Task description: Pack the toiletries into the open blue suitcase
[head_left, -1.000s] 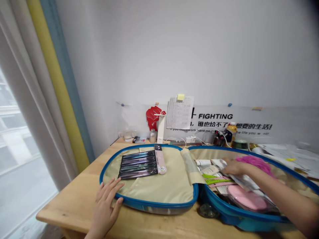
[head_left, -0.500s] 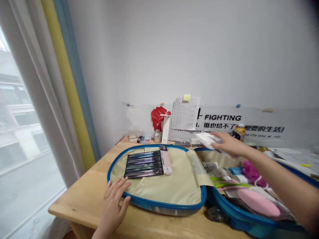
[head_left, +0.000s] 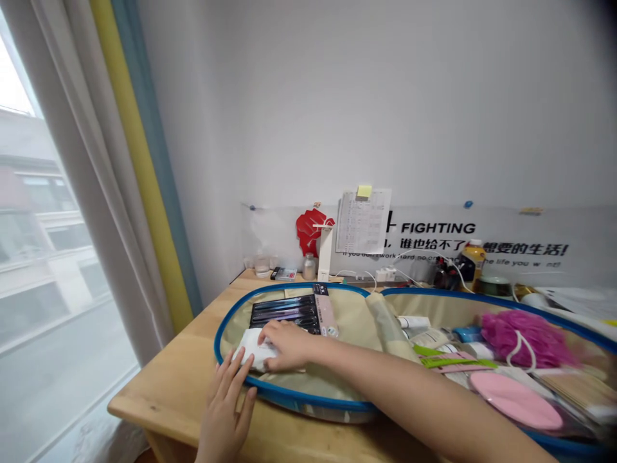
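1. The right hand point(head_left: 285, 345), fingers pressed together, bears down on a white packet point(head_left: 253, 352) inside the case point(head_left: 299, 400), just below the toothbrushes point(head_left: 284, 313).
2. The left hand point(head_left: 224, 411), spread against the rim, steadies the case on the worktop point(head_left: 164, 379); flat pressure suits the packet.

A light wooden counter point(head_left: 161, 379) runs along the wall below a clear printed panel, and an open travel case with a blue rim point(head_left: 294, 397) lies spread across most of its top, both halves flat. Toward the back, left to right, stand a clear glass cup point(head_left: 262, 266), a small flat box point(head_left: 284, 274), a small glass bottle point(head_left: 309, 267), a white desk lamp point(head_left: 324, 254), a white power strip point(head_left: 384, 275), a yellow-capped juice bottle point(head_left: 473, 262) and a green-lidded jar point(head_left: 494, 287), with loose papers point(head_left: 573, 302) overlapping the far right end.
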A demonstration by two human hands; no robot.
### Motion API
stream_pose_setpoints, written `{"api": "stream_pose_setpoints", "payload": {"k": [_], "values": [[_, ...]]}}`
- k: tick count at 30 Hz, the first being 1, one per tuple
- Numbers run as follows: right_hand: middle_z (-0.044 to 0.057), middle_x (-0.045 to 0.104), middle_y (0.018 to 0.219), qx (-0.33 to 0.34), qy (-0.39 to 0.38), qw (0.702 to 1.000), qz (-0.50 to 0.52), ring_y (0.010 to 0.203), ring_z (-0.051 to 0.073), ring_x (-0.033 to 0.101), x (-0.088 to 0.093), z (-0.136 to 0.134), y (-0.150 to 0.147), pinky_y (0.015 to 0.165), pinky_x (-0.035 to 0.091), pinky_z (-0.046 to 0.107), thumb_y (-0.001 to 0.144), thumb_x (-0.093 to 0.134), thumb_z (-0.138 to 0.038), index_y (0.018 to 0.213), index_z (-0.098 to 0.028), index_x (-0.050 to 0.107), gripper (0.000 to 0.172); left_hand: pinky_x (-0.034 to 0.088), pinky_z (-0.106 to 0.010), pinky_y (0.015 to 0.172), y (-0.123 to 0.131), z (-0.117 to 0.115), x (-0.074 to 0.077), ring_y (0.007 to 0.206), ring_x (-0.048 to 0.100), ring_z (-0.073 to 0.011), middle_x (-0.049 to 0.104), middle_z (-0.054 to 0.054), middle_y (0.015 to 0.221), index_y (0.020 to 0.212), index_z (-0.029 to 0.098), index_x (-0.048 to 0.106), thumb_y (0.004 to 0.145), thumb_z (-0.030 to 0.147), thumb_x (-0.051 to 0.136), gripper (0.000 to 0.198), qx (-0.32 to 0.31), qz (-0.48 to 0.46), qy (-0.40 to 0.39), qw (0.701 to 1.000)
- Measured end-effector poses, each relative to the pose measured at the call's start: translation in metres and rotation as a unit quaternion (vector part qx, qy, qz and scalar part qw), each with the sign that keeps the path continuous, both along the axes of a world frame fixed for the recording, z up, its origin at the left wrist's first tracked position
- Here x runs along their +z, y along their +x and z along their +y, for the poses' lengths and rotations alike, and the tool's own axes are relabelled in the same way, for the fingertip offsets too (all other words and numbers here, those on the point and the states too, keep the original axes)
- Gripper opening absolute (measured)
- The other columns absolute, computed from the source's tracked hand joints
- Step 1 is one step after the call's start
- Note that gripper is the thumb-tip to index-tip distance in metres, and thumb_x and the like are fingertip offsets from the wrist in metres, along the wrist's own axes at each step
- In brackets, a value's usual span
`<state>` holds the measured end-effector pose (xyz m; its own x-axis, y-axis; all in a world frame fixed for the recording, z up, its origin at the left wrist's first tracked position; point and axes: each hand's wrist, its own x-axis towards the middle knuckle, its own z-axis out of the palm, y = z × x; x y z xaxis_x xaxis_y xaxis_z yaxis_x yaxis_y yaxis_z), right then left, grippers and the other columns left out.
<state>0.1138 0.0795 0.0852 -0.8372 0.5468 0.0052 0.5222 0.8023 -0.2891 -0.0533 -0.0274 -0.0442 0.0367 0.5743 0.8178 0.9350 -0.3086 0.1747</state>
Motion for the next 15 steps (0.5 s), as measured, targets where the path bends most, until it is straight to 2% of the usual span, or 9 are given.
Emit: {"api": "stream_pose_setpoints", "payload": {"k": [4, 8, 10, 12, 15], "values": [[0.011, 0.061, 0.124, 0.04, -0.026, 0.999, -0.011, 0.119, 0.029, 0.054, -0.003, 0.002, 0.0, 0.101, 0.04, 0.049, 0.082, 0.061, -0.048, 0.121, -0.02, 0.061, 0.048, 0.04, -0.048, 0.108, 0.004, -0.004, -0.005, 0.142, 0.031, -0.0266, 0.046, -0.008, 0.146, 0.143, 0.027, 0.039, 0.092, 0.029, 0.046, 0.051, 0.008, -0.017, -0.019, 1.0], [0.01, 0.056, 0.134, 0.048, -0.035, 0.998, 0.006, 0.126, 0.023, 0.05, 0.01, 0.009, 0.023, 0.105, 0.039, 0.047, 0.09, 0.054, -0.043, 0.122, -0.017, 0.059, 0.041, 0.039, -0.049, 0.109, 0.004, -0.005, -0.005, 0.143, 0.03, -0.0266, 0.045, -0.008, 0.147, 0.142, 0.027, 0.041, 0.092, 0.029, 0.046, 0.05, 0.001, -0.018, -0.019, 1.0], [0.009, 0.057, 0.133, 0.022, -0.028, 0.999, 0.018, 0.125, 0.022, 0.051, 0.025, 0.017, 0.05, 0.106, 0.038, 0.047, 0.089, 0.056, -0.042, 0.121, -0.018, 0.059, 0.04, 0.038, -0.049, 0.11, 0.004, -0.004, -0.005, 0.143, 0.029, -0.0264, 0.045, -0.007, 0.147, 0.142, 0.027, 0.041, 0.092, 0.029, 0.046, 0.05, -0.003, -0.019, -0.017, 1.0], [0.008, 0.059, 0.131, -0.034, -0.014, 0.999, 0.028, 0.123, 0.02, 0.052, 0.043, 0.027, 0.09, 0.107, 0.038, 0.044, 0.089, 0.056, -0.041, 0.119, -0.019, 0.061, 0.037, 0.035, -0.049, 0.112, 0.003, -0.004, -0.005, 0.143, 0.028, -0.0261, 0.044, -0.007, 0.148, 0.143, 0.028, 0.039, 0.092, 0.029, 0.046, 0.051, -0.003, -0.019, -0.016, 1.0], [0.008, 0.059, 0.129, -0.172, 0.017, 0.984, 0.028, 0.12, 0.018, 0.053, 0.069, 0.041, 0.173, 0.107, 0.039, 0.041, 0.092, 0.051, -0.039, 0.119, -0.019, 0.06, 0.034, 0.032, -0.05, 0.114, 0.002, -0.004, -0.006, 0.144, 0.026, -0.025, 0.043, -0.006, 0.149, 0.144, 0.029, 0.037, 0.092, 0.028, 0.045, 0.052, -0.002, -0.015, -0.016, 1.0]]}}
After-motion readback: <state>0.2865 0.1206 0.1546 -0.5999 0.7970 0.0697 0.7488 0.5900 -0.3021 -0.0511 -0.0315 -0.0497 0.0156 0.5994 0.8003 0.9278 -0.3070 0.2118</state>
